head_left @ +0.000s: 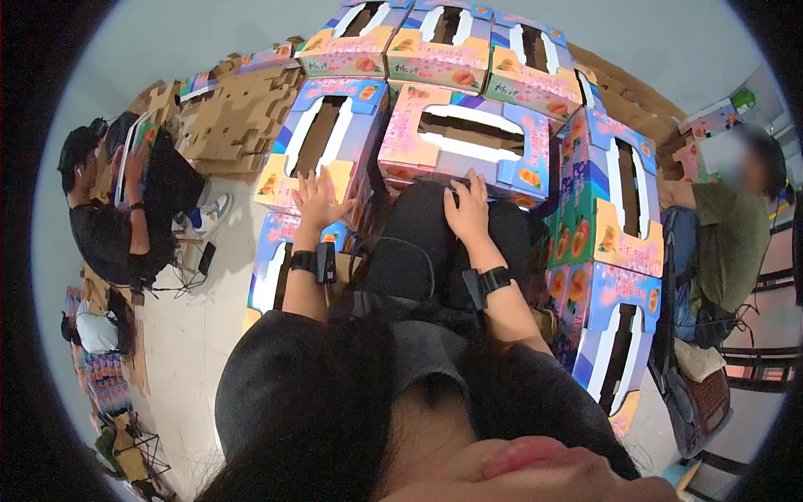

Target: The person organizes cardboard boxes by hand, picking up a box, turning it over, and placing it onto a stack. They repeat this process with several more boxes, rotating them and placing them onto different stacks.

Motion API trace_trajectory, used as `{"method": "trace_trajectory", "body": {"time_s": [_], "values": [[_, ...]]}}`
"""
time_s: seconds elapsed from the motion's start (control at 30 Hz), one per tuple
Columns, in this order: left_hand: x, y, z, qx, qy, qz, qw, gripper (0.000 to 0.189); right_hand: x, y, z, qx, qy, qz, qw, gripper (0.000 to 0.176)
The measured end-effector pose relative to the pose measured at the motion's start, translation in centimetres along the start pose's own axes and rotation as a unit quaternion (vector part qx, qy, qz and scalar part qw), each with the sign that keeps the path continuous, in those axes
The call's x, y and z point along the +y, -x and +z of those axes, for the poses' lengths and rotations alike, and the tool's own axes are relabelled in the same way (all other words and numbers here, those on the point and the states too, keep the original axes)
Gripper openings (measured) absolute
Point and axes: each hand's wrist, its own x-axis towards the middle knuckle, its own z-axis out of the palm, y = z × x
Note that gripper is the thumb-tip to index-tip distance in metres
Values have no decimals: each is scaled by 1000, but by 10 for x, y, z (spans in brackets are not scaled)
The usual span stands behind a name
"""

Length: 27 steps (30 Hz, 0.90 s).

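One carton, left of frame centre: left hand at it, fingers spread. Centre carton: right hand alongside, fingers parted.

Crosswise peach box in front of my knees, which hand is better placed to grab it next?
Probably your right hand: it's at the near edge of the crosswise peach box, though contact is unclear. Your left hand is farther off, over the near end of the neighbouring box.

PASS: air above front box | BLOCK: left box, right box flanking; legs below
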Motion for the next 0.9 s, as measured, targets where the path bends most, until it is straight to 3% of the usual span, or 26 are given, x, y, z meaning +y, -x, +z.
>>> {"method": "trace_trajectory", "body": {"time_s": [0.1, 0.33, 0.53, 0.9], "values": [[11, -3, -7, -22, -5, -51, 998, 118, 1, 1, -1, -7, 1, -1, 1000, 32], [20, -19, -4, 26, 22, -112, 993, 112, 0, 1, -2, -28, 3, 10, 1000, 33], [21, -21, 6, 47, -42, -106, 992, 116, 3, 1, 0, -27, -2, 13, 1000, 33], [23, -26, -8, 45, -1, -128, 991, 117, 2, 2, -2, -21, -6, 3, 1000, 32]]}}
